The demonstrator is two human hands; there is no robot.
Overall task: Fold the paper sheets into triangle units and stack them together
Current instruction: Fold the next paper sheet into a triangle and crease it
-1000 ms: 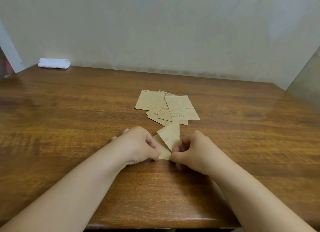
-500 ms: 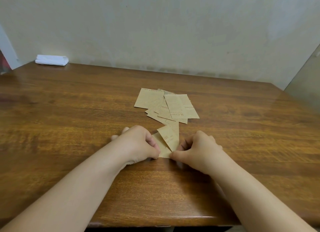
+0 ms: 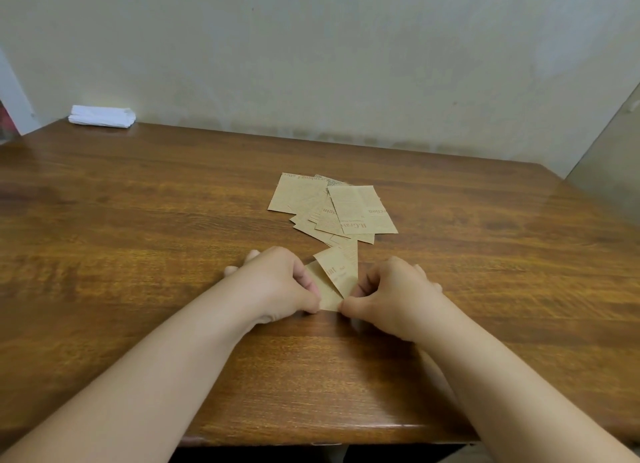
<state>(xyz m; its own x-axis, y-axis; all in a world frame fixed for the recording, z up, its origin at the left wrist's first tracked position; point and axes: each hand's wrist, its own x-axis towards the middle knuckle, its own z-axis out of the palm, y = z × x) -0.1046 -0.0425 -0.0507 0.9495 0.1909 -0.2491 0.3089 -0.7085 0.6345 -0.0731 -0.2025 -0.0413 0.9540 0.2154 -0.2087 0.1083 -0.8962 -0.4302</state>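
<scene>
A small brown sheet of printed paper, partly folded (image 3: 333,282), lies on a wooden tabletop (image 3: 138,255) close to the near edge, between two bare hands. One flap is folded over diagonally, so a slanted crease runs across the sheet and a pointed corner aims toward the person. The left hand (image 3: 277,282) pinches the sheet's left edge, with its thumb on top of the paper and its fingers curled beside it. The right hand (image 3: 391,296) pinches the lower right corner, where the thumb tip meets the folded point, and its other fingers are curled above the tabletop. Both forearms reach in from the bottom of the view.

Just beyond the folded sheet, touching its far tip, a loose pile of flat brown paper sheets (image 3: 332,208) lies overlapping, with printed lettering showing on the top ones. Far off at the back left corner of the tabletop sits a folded white cloth (image 3: 102,116), against a pale wall (image 3: 311,64).
</scene>
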